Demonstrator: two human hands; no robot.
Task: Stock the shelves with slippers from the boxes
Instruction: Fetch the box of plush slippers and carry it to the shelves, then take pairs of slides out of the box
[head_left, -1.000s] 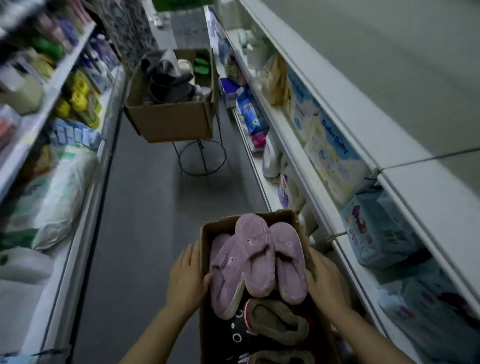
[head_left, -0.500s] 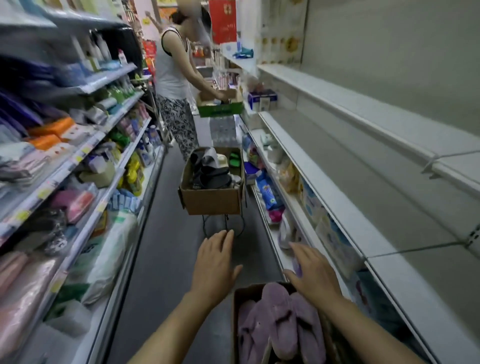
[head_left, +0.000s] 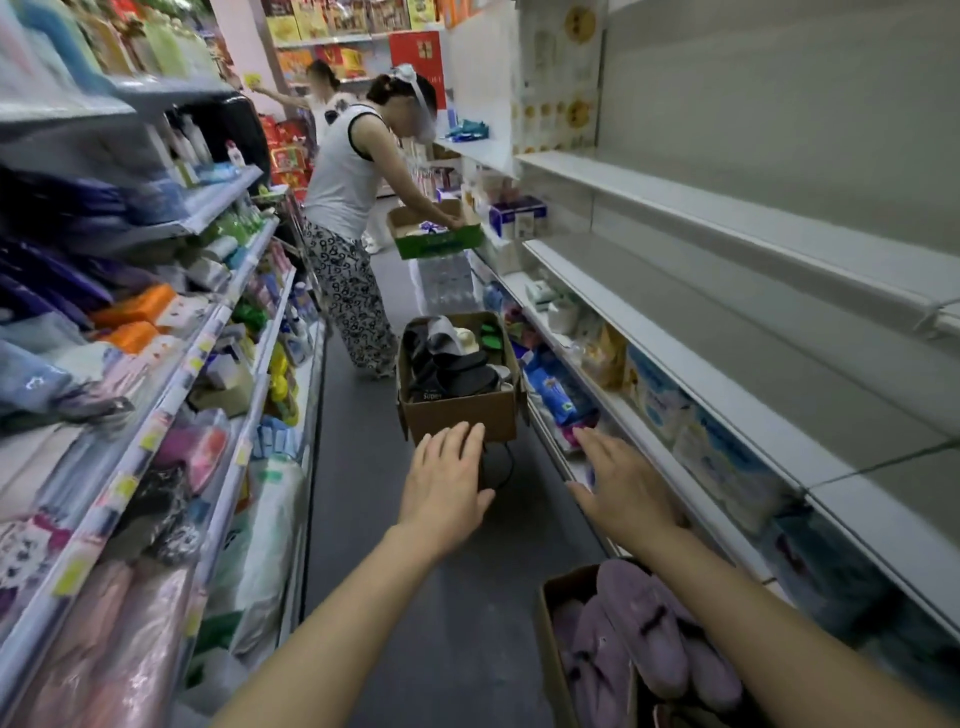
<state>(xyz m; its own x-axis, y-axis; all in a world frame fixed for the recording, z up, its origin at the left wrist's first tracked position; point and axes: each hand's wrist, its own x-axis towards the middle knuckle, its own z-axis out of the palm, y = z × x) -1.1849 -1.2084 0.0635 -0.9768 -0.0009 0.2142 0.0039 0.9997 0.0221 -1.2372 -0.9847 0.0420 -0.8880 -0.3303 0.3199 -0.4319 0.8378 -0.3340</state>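
Note:
A cardboard box (head_left: 549, 644) with several purple slippers (head_left: 641, 631) sits at the bottom right, below my right forearm. Farther down the aisle a second cardboard box (head_left: 460, 410) holds dark and light slippers and stands on a wire stand. My left hand (head_left: 447, 488) is stretched forward with straight fingers, its fingertips just below that far box, holding nothing. My right hand (head_left: 621, 486) is also flat and empty, reaching out beside the lower right shelf. Bare white shelves (head_left: 727, 291) run along the right wall.
A person in a white top (head_left: 348, 218) bends over a green-edged box (head_left: 434, 234) farther up the aisle; another person stands behind. Stocked shelves (head_left: 156, 322) line the left side. Baby-goods packs (head_left: 670, 405) fill the lower right shelf. The grey floor (head_left: 358, 519) runs between.
Both hands left the sides of the purple-slipper box and stretched forward toward the far box. The view tilted up, so the near box dropped to the bottom right corner.

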